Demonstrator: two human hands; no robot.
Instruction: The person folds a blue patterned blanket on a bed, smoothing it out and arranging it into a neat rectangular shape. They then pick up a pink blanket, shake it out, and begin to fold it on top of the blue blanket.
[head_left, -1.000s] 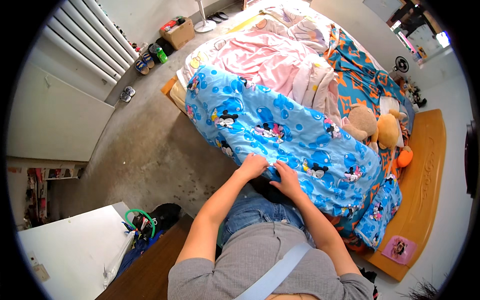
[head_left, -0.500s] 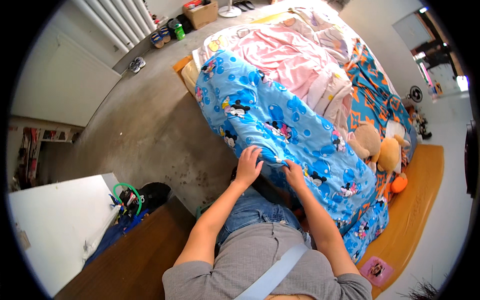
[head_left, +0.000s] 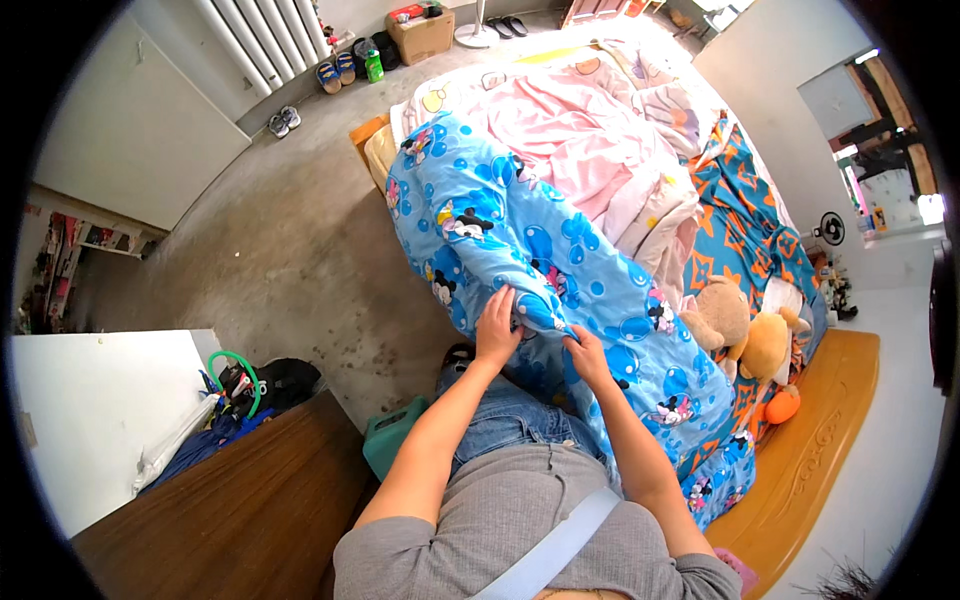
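Observation:
A blue quilt (head_left: 590, 265) with a cartoon-mouse and bubble print lies along the near side of the bed and hangs over its edge. At that edge, my left hand (head_left: 497, 328) is closed on the cloth, fingers close together. My right hand (head_left: 587, 355), a little to the right, pinches the quilt's edge between thumb and fingers. Between the two hands the fabric is bunched into a raised fold. Beyond the quilt, a crumpled pink blanket (head_left: 540, 125) covers the bed's middle. A teal-and-orange patterned cloth (head_left: 735, 210) lies to its right.
Plush toys (head_left: 768, 345) and an orange ball-like thing (head_left: 783, 404) rest by the wooden headboard (head_left: 820, 450). A dark brown wooden surface (head_left: 230, 490) and a green container (head_left: 392, 437) stand at my left. Shoes (head_left: 284, 122) and a cardboard box (head_left: 421, 36) are on the floor farther off.
My left hand's fingers have drawn together on the quilt, and the cloth between my hands is more bunched and raised. The view has shifted slightly; my right hand still pinches the edge.

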